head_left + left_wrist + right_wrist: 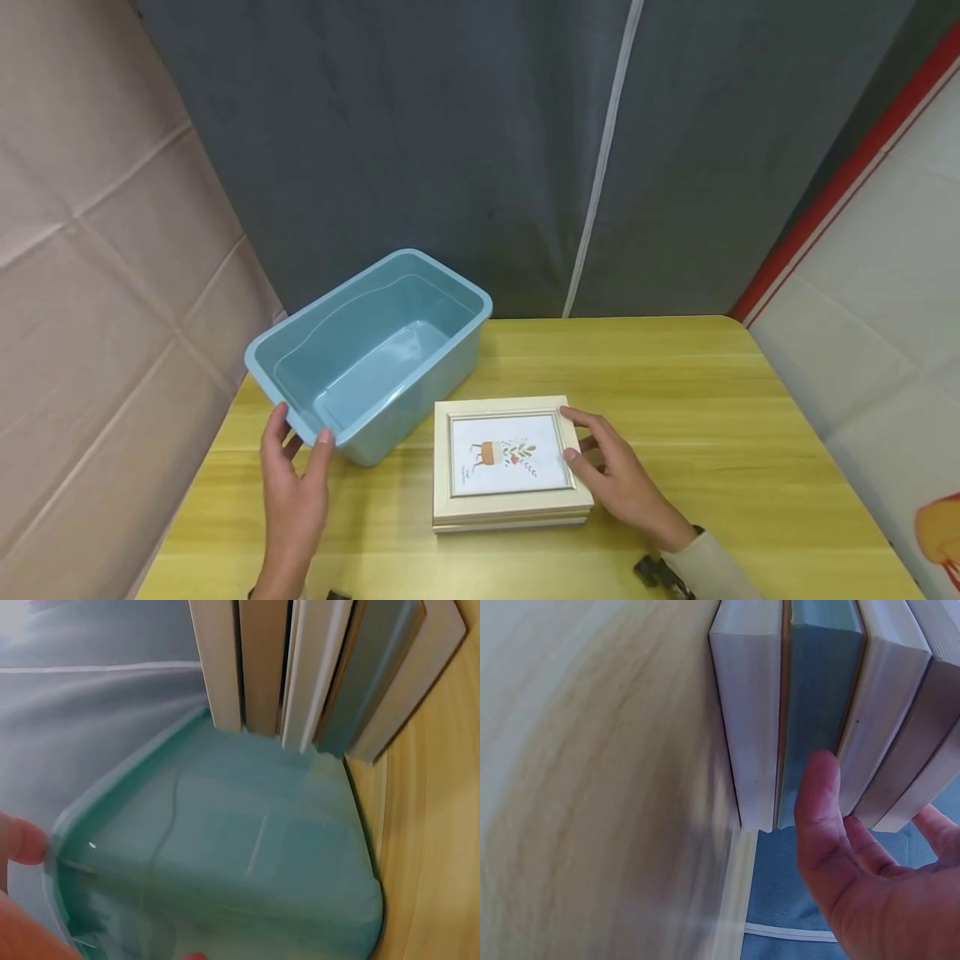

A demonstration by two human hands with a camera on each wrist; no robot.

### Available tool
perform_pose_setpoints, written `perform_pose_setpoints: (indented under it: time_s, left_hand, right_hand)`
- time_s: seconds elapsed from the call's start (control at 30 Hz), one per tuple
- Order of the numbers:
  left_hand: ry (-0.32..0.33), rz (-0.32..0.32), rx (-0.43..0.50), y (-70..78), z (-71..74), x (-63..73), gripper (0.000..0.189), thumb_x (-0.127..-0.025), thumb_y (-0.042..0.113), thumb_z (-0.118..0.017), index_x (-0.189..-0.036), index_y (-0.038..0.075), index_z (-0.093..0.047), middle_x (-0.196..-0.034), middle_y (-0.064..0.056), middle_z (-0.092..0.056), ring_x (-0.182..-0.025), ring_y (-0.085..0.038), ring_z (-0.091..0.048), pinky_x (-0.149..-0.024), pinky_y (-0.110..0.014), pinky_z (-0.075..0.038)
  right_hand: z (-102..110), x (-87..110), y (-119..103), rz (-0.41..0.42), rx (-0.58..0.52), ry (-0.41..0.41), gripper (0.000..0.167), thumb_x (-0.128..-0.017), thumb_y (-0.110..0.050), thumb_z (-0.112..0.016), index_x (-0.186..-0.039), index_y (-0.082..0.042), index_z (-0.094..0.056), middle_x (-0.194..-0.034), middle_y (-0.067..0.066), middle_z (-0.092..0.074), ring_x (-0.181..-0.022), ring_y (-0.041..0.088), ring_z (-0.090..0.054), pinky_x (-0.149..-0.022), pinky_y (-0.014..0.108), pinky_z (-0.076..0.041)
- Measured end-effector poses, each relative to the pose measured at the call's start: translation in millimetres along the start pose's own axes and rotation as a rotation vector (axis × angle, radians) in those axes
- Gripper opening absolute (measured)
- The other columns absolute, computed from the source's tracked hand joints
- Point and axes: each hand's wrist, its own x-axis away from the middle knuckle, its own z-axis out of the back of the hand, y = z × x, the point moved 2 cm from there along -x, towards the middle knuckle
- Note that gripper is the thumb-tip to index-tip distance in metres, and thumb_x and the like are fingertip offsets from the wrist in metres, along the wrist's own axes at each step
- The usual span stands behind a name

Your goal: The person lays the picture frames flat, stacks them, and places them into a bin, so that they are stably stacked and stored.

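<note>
My left hand [294, 496] is at the near left corner of a light blue plastic bin [382, 408], fingers and thumb spread along its rim. A fingertip [28, 841] shows at the bin's rim in the left wrist view. My right hand [630, 483] touches the right side of a stack of picture frames [510, 502], thumb and fingers spread apart. The top frame is cream, with a drawing of a plant in an orange pot. In the right wrist view a finger [819, 787] lies against the side of a blue-grey frame [821, 697] among several pale ones.
The bin stands at the left of a wooden table [652, 375], with nothing in it. Behind the table hangs a dark grey curtain [420, 125] with a white strip. Pale cloth walls [97, 292] enclose both sides, the right one edged in red.
</note>
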Motion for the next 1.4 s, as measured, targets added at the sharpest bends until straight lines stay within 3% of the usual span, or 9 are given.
perform_pose_setpoints:
  time_s: [0.17, 0.3, 0.53, 0.7, 0.83, 0.97, 1.1, 1.27, 1.4]
  left_hand:
    - [0.019, 0.019, -0.024, 3.5, -1.7, 20.9, 0.076, -0.108, 0.023, -0.061, -0.168, 0.034, -0.016, -0.166, -0.004, -0.032, -0.145, -0.021, -0.039, -0.093, -0.010, -0.042]
    - [0.048, -0.019, -0.071, 9.6, -5.2, 37.9, 0.075, -0.107, 0.019, -0.063, -0.168, 0.027, -0.021, -0.161, 0.000, -0.034, -0.138, -0.012, -0.043, -0.092, -0.005, -0.045]
    - [0.130, -0.224, 0.018, 6.4, -22.8, 61.9, 0.046, -0.098, -0.008, -0.065, -0.143, -0.001, -0.054, -0.131, 0.005, -0.058, -0.115, -0.008, -0.061, -0.087, -0.008, -0.051]
    - [0.030, -0.342, 0.067, -8.4, -38.8, 66.7, 0.032, -0.091, -0.017, -0.066, -0.121, -0.008, -0.064, -0.112, 0.004, -0.072, -0.107, -0.008, -0.069, -0.085, -0.015, -0.057]
    - [-0.130, -0.220, 0.051, -20.8, -51.9, 60.6, 0.035, -0.096, -0.007, -0.068, -0.131, 0.000, -0.062, -0.125, 0.002, -0.070, -0.118, -0.009, -0.066, -0.093, -0.018, -0.057]
    - [-0.296, -0.083, 0.049, -28.7, -65.4, 46.9, 0.044, -0.104, 0.011, -0.065, -0.146, 0.012, -0.053, -0.147, -0.006, -0.059, -0.135, -0.026, -0.058, -0.100, -0.024, -0.055]
    - [-0.427, -0.020, 0.071, -36.9, -77.6, 38.0, 0.057, -0.105, 0.021, -0.065, -0.157, 0.015, -0.044, -0.160, -0.017, -0.047, -0.144, -0.043, -0.049, -0.109, -0.040, -0.054]
    - [-0.518, 0.027, 0.120, -45.8, -88.0, 34.6, 0.065, -0.106, 0.026, -0.063, -0.165, 0.020, -0.035, -0.166, -0.021, -0.037, -0.149, -0.050, -0.042, -0.117, -0.062, -0.044]
    - [-0.533, 0.023, 0.137, -47.7, -91.1, 34.0, 0.066, -0.106, 0.025, -0.062, -0.165, 0.025, -0.034, -0.164, -0.019, -0.040, -0.146, -0.049, -0.045, -0.115, -0.061, -0.047]
  right_hand:
    - [1, -1.4, 1, 0.006, 0.002, -0.015, 0.054, -0.109, -0.025, -0.060, -0.160, -0.031, -0.042, -0.154, 0.009, -0.051, -0.104, 0.022, -0.065, -0.071, 0.029, -0.060]
    - [4, -2.2, 1, 0.017, 0.014, -0.014, 0.054, -0.110, -0.026, -0.059, -0.161, -0.030, -0.041, -0.156, 0.010, -0.050, -0.104, 0.022, -0.065, -0.072, 0.029, -0.060]
    - [5, -2.8, 0, -0.002, 0.006, -0.005, 0.054, -0.109, -0.027, -0.060, -0.160, -0.031, -0.043, -0.157, 0.008, -0.050, -0.105, 0.024, -0.065, -0.073, 0.029, -0.059]
    - [1, -2.1, 1, -0.012, 0.000, -0.018, 0.055, -0.109, -0.028, -0.060, -0.160, -0.032, -0.042, -0.157, 0.008, -0.049, -0.108, 0.025, -0.064, -0.075, 0.030, -0.059]
    - [0, 0.7, 0, -0.032, -0.016, -0.041, 0.057, -0.109, -0.029, -0.060, -0.162, -0.033, -0.039, -0.154, 0.013, -0.051, -0.107, 0.026, -0.064, -0.077, 0.030, -0.059]
    - [0, 2.4, -1, -0.047, -0.027, -0.045, 0.061, -0.109, -0.029, -0.059, -0.165, -0.034, -0.034, -0.151, 0.018, -0.054, -0.107, 0.026, -0.066, -0.081, 0.030, -0.059]
    - [-1, 4.4, -1, -0.047, -0.037, -0.051, 0.063, -0.110, -0.028, -0.058, -0.166, -0.033, -0.030, -0.152, 0.021, -0.053, -0.111, 0.025, -0.069, -0.085, 0.029, -0.060]
    - [-4, 7.6, 1, -0.041, -0.039, -0.067, 0.065, -0.112, -0.026, -0.054, -0.168, -0.034, -0.023, -0.153, 0.024, -0.051, -0.119, 0.031, -0.068, -0.090, 0.030, -0.060]
    - [-4, 9.4, 2, -0.040, -0.050, -0.071, 0.065, -0.112, -0.026, -0.052, -0.169, -0.035, -0.021, -0.153, 0.025, -0.051, -0.122, 0.036, -0.066, -0.092, 0.030, -0.060]
